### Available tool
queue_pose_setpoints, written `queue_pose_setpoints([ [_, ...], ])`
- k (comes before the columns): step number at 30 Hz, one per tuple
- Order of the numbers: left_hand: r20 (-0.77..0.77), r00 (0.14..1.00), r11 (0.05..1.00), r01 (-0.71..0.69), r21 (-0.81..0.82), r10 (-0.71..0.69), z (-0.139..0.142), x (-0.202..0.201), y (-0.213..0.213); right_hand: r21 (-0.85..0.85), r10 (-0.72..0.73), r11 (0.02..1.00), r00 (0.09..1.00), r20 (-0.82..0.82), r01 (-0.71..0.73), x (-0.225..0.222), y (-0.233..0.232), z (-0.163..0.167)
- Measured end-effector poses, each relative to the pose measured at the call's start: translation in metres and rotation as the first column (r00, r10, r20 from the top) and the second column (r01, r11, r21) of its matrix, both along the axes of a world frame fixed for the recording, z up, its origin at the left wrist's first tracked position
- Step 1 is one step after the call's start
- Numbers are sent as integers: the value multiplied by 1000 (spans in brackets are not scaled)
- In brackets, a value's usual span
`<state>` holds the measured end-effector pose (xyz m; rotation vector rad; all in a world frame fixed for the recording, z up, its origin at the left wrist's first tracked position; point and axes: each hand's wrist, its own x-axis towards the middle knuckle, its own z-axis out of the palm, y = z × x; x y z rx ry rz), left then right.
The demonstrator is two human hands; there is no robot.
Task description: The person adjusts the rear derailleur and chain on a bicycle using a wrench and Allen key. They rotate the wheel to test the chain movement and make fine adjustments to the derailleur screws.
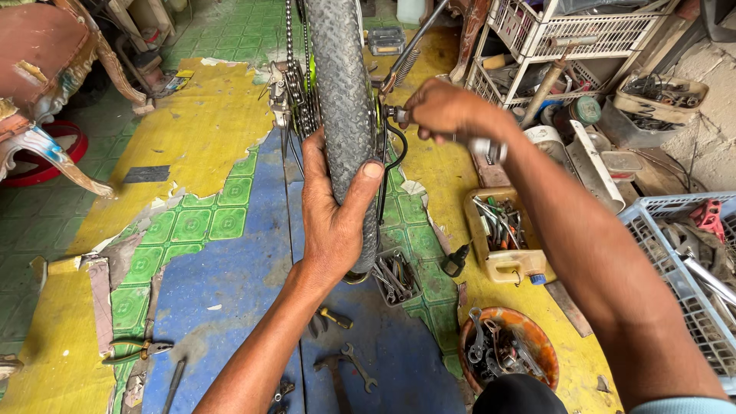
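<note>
**Rubber tyre gripped, axle end being worked**

Black knobbly rubber of the bicycle wheel (343, 100) is clasped by the left hand (331, 211), thumb on one flank and fingers round the other, so the wheel is held steady between the arms. The right hand (448, 111) is closed around a small tool (399, 115) set against the axle on the wheel's right side. The wheel sits in the frame with the chain (295, 84) on its sprockets; judged from this, fastening at the axle is under way, not finished. Spanners (356, 368) lie on the mat below.
</note>
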<state>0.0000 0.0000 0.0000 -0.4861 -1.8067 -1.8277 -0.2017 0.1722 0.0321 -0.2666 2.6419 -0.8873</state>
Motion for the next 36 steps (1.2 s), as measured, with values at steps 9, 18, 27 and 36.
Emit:
queue_pose_setpoints([
  [9,-36,999,1000,6,-6,-6,-4,-1,-3,82,102,989,975,198,-120,-24,-14,30],
  [18,-19,999,1000,28,0,-28,-4,-4,-4,33,210,972,919,334,-234,-46,-9,35],
  [27,-29,998,999,50,-8,-50,-10,-2,-7,-94,71,993,997,21,-69,-14,-19,-3],
  [36,50,996,996,69,60,-72,-9,-3,-6,272,302,953,416,-858,-132,-17,-10,-79],
])
